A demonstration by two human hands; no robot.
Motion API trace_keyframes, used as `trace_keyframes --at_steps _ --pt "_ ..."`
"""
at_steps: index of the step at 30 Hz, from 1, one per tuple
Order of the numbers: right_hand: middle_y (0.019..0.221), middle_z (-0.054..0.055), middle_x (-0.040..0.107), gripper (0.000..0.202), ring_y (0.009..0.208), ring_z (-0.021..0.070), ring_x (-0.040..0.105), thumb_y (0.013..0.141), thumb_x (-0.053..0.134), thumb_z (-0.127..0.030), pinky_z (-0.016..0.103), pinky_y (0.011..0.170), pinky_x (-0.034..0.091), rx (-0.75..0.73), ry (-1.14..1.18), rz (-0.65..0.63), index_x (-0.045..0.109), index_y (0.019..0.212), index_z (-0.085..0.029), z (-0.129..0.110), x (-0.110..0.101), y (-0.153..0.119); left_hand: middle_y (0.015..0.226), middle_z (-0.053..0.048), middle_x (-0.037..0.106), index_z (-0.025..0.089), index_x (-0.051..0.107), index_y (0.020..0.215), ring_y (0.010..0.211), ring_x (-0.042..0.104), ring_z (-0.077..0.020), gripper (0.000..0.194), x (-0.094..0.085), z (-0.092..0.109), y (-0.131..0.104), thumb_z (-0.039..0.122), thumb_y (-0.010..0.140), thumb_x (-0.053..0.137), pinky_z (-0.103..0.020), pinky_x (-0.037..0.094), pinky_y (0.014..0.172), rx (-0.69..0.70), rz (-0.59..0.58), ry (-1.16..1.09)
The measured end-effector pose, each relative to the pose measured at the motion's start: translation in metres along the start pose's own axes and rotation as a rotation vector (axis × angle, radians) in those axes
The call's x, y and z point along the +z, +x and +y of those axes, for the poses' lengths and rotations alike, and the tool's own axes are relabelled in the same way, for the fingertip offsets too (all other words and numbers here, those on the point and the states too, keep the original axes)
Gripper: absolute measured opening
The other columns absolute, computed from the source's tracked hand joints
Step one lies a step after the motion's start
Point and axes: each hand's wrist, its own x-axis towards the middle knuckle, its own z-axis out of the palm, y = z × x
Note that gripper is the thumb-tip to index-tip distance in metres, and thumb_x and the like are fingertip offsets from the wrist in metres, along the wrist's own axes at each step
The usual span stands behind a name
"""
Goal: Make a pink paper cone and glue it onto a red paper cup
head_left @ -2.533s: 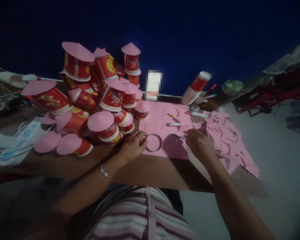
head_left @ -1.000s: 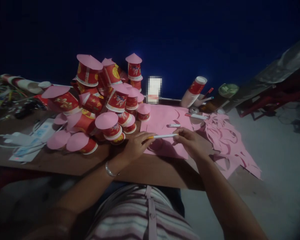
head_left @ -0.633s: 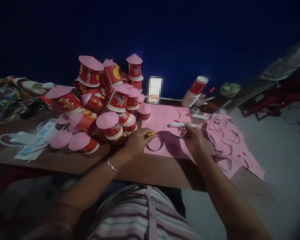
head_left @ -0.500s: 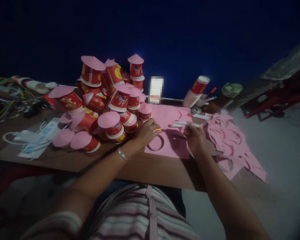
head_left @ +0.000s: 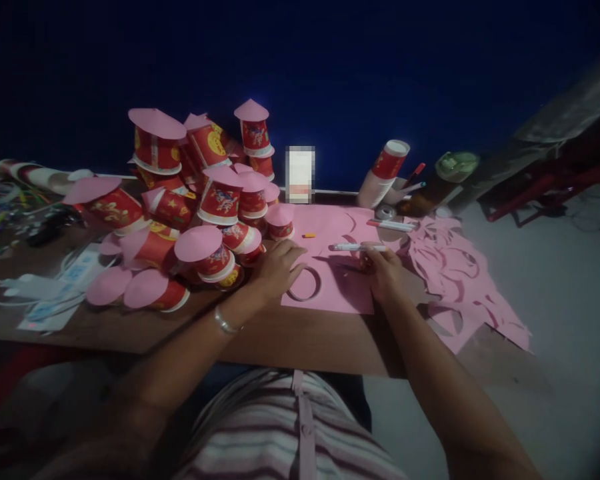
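Observation:
In my right hand (head_left: 386, 272) is a slim white marker pen (head_left: 347, 247), held level above a pink paper sheet (head_left: 343, 297), its tip end pointing left. My left hand (head_left: 281, 268) rests at the sheet's left edge, fingers stretched out and holding nothing, right beside a dark ring (head_left: 320, 285) that lies flat on the paper. A small orange pen cap (head_left: 309, 235) lies on the sheet beyond my left fingers. Curved cuts or marks show in the sheet's upper right part.
Red paper cups with pink cone tops (head_left: 199, 245) are piled on the left. A power strip (head_left: 60, 293) with cables lies at far left. Pink paper scraps (head_left: 463, 267) cover the right side. Behind them stand stacked cups (head_left: 393, 159) and a jar (head_left: 455, 170); another pen (head_left: 393, 225) lies nearby.
The orange cap has left my left hand and now lies on the paper. My left hand has drawn back toward the ring, fingers opened. The view has shifted slightly.

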Motion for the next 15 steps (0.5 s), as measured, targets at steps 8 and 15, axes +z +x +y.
trace_keyframes --at_steps 8,15 --pt "0.063 -0.004 0.060 0.028 0.056 0.0124 0.049 0.071 0.084 -0.048 0.027 0.053 0.040 0.032 -0.109 -0.023 0.070 0.076 -0.025 0.000 0.005 -0.002 0.137 -0.013 0.059 0.020 0.056 0.135 0.130 0.050 -0.0352 0.067 -0.009 0.010 -0.054 0.047 0.079 0.081 -0.049 0.051 0.102 -0.150 -0.130 0.165" --pt "0.064 -0.004 0.061 0.031 0.054 0.0105 0.050 0.070 0.084 -0.048 0.026 0.052 0.038 0.033 -0.114 -0.005 0.068 0.077 -0.023 0.001 0.004 -0.004 0.125 -0.013 0.060 0.020 0.061 0.125 0.122 0.052 -0.0354 0.066 -0.008 0.019 -0.043 0.054 0.073 0.084 -0.050 0.050 0.100 -0.170 -0.194 0.202"
